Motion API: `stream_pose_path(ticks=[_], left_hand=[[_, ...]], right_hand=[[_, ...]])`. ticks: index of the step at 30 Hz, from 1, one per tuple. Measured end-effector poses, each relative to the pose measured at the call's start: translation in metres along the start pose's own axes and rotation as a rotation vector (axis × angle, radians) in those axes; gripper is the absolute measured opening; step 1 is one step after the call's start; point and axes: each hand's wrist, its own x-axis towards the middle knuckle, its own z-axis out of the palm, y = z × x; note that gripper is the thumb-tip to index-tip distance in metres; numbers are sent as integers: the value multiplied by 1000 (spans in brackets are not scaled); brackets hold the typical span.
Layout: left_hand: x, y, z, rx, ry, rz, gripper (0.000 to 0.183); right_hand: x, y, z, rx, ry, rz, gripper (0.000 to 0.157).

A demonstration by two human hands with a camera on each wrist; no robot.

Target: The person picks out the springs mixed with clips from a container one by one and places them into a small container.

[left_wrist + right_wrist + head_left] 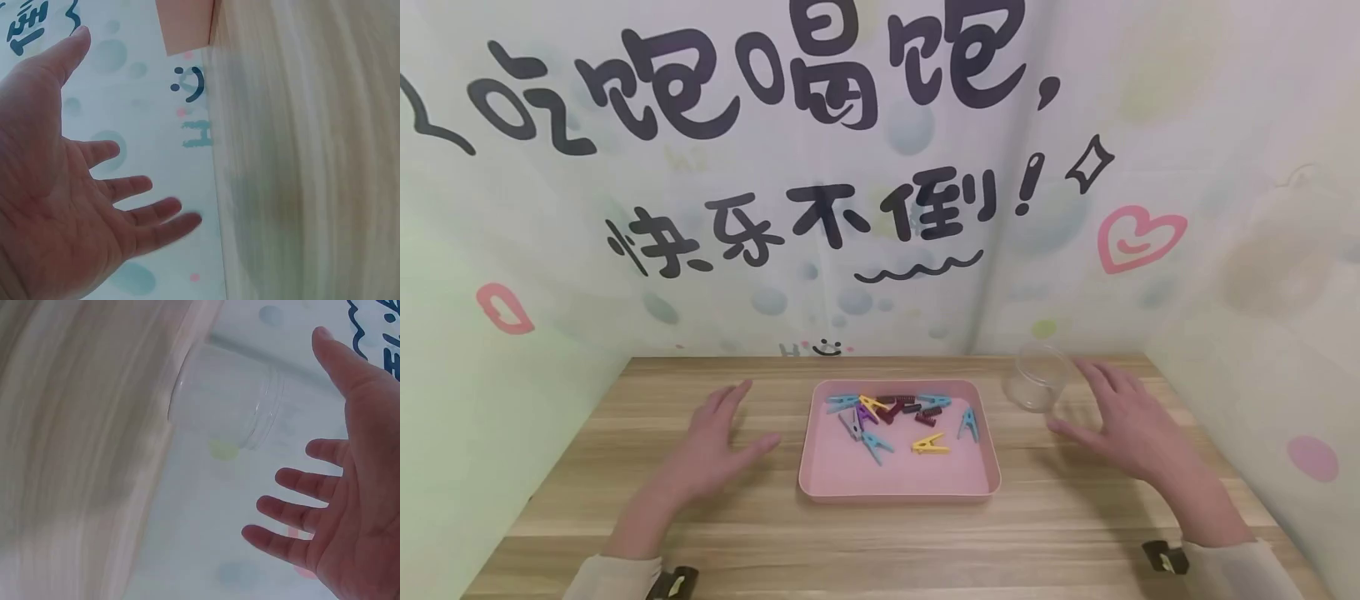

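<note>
A clear jar (1036, 385) stands upright near the back right of the table. My right hand (1123, 421) is just to its right, fingers spread and holding nothing; the jar (222, 394) also shows in the right wrist view. My left hand (718, 442) hovers left of the pink tray (842, 479), thumb apart from the fingers, with nothing in it. Inside the tray lie several small clothespins: a yellow clothespin (931, 445), a blue clothespin (968, 423), a purple clothespin (864, 414) and a grey one. Dark brown and maroon ribbed pieces (897, 400) lie among them.
The wooden table (895, 550) meets a white printed curtain (760, 308) at its back edge, with more white cloth at both sides. Dark wrist straps (1165, 557) sit at the cuffs of the pale sleeves.
</note>
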Motion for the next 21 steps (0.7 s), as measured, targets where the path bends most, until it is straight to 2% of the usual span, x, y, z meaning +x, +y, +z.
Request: stream_pose_path(ticks=[9, 16, 21], left_hand=[[5, 3, 6, -149, -4, 63, 90], [6, 8, 8, -342, -90, 26, 86], [8, 9, 11, -428, -121, 29, 83]], right_hand=[[10, -19, 2, 213, -14, -20, 95], [21, -33, 10, 318, 9, -115, 85], [28, -41, 18, 363, 19, -151, 77]])
